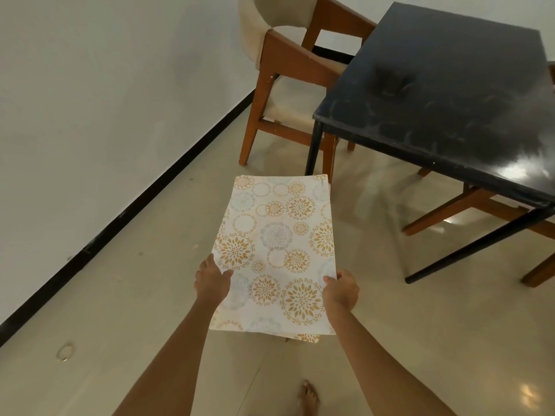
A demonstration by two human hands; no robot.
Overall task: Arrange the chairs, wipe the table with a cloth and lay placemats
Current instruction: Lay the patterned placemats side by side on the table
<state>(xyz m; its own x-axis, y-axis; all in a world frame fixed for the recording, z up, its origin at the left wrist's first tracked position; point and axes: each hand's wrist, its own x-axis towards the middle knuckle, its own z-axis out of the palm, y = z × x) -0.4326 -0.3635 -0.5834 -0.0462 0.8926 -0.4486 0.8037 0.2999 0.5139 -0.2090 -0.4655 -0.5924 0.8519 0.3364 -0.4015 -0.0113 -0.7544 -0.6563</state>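
A pale wall point(105, 85) fills the upper left of the frame, with a black baseboard point(150, 205) running diagonally down to the lower left edge. On the cream tiled floor point(150, 310) near the lower left lies a small ring point(65, 351).

At the lower centre, two bare forearms reach forward. The left hand point(211, 277) grips the left edge of a stack of placemats point(276, 253), its thumb lying on top and its fingers curled underneath, out of sight. The placemats are held flat above the floor in the middle of the frame, well short of the table. The top one is white, printed with round flower and ring patterns in golden orange and faded blue-grey. At the near right corner, the edge of another mat peeks out from under it; how many are stacked cannot be told. A small printed label sits at the far right corner, too small to read. The right hand point(341, 291) clamps the right edge of the stack, thumb on top, fingers wrapped below.

A bare foot point(308, 397) shows at the bottom edge, below the mats.

At upper centre stands a wooden chair point(288, 85) with a cream padded seat and curved back, tucked against the left side of the table. The black surface point(450, 100) fills the upper right, glossy and streaked with faint smears, resting on thin black legs point(313, 148). Under its right part, the brown legs of a second chair point(444, 211) stand on the floor.
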